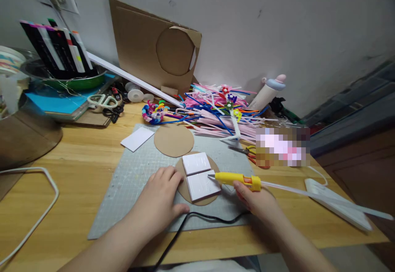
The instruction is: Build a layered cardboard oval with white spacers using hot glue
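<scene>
My right hand [257, 201] grips a yellow hot glue gun [236, 179], a long clear glue stick [290, 189] trailing from its back. The nozzle tip is over the nearer of two white rectangular pieces [202, 187], which shows shiny streaks on top. Both white pieces lie on a round cardboard disc [184, 194]. Fingers spread, my left hand [166, 191] rests at the disc's left edge on the grey cutting mat [129, 202]. A second cardboard disc [173, 140] and a loose white piece [137, 138] lie farther back.
Pipe cleaners [210, 117] are heaped along the wall, with pliers [247, 151] to their right. A cut cardboard sheet [135, 37] leans behind. Scissors [103, 101] and a marker holder [58, 54] stand left. A black cord [216, 218] crosses the mat; a white power strip [336, 202] lies right.
</scene>
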Available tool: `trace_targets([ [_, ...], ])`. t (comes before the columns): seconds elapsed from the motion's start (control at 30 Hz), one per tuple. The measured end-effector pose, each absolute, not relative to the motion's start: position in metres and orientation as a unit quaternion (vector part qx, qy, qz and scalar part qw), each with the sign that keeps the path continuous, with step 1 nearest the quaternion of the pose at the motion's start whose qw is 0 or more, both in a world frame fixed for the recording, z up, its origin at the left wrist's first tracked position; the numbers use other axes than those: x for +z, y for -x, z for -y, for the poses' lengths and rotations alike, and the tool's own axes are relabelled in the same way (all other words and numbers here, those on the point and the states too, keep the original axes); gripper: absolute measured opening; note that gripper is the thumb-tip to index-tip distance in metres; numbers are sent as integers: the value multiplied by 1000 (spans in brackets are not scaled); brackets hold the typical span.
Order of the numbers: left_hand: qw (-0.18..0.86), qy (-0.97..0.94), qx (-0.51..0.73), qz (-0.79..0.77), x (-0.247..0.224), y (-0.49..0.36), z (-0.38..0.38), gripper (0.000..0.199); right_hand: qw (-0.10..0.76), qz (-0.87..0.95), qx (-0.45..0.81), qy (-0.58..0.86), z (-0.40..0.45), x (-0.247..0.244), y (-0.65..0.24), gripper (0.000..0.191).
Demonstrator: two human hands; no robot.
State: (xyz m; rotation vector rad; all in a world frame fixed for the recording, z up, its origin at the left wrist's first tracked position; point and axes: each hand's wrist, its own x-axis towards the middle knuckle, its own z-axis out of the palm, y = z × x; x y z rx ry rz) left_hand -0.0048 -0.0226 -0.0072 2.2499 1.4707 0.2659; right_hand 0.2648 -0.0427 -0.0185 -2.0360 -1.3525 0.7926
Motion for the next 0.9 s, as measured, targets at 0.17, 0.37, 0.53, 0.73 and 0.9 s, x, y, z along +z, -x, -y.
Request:
trace_targets([
  [0.17,219,-812,93,-533,-8,5,22,52,269,500,294,769,40,-15,-263,37],
  [0.37,221,-811,90,-534,-9,5,22,53,269,491,304,771,43,-10,-271,47],
  [0.53,219,-812,99,-531,-10,5,21,54,265,493,282,779,44,-5,-272,51],
  [0.73,216,-814,101,-529,-10,5,21,54,163,648,214,712,42,11,-271,39],
  [0.9,211,-816,104,-529,-12,5,21,55,90,696,156,695,43,43,-274,38],
])
